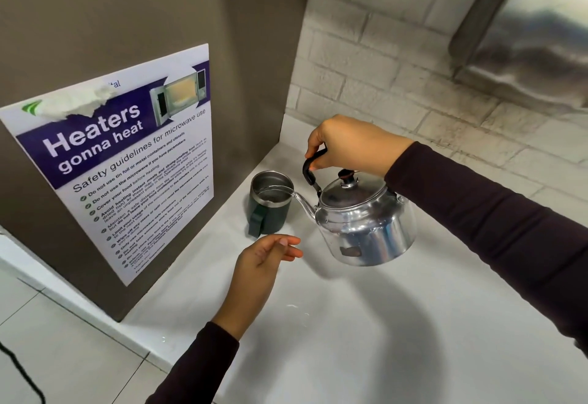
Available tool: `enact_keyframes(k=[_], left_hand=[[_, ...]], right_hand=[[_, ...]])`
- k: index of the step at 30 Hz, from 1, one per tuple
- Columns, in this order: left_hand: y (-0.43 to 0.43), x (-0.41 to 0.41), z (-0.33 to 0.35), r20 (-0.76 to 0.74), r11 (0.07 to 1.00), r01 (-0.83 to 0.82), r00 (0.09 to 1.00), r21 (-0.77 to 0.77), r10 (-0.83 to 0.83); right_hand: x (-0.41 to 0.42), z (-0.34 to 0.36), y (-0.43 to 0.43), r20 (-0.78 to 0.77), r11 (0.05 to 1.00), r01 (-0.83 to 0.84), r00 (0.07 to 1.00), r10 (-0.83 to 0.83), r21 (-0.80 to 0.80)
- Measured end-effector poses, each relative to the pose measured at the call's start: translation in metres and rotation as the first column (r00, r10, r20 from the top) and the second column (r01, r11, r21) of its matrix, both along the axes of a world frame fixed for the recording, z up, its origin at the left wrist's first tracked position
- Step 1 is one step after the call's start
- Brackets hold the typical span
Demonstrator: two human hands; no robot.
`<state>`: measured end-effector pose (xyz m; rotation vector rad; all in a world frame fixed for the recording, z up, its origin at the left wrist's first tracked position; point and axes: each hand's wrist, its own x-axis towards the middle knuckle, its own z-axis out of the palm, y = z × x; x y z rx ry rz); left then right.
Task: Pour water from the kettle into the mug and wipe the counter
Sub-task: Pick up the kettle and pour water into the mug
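Note:
A shiny metal kettle (366, 222) hangs tilted above the white counter (381, 324), its spout over the rim of a dark green mug (270, 209). A thin stream of water runs from the spout into the mug. My right hand (350, 146) grips the kettle's black handle from above. My left hand (264, 266) hovers over the counter just in front of the mug, fingers loosely apart, holding nothing. The mug stands upright with its handle turned toward me.
A brown panel with a microwave safety poster (127, 161) stands left of the mug. White brick tiles (381, 69) form the back wall. A steel dispenser (528, 31) hangs at the upper right. Small water drops (297, 309) lie on the counter near my left wrist.

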<state>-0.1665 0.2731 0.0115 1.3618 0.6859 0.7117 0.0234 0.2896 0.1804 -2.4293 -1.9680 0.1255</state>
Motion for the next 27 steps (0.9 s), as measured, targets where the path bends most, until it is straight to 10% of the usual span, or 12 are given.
enact_keyframes(k=[27], left_hand=[[-0.001,0.002,0.003,-0.002,1.0,0.02,1.0,0.013,-0.02]], right_hand=[[-0.009,0.023,0.005,0.064,0.994,-0.077,0.995,0.081,-0.072]])
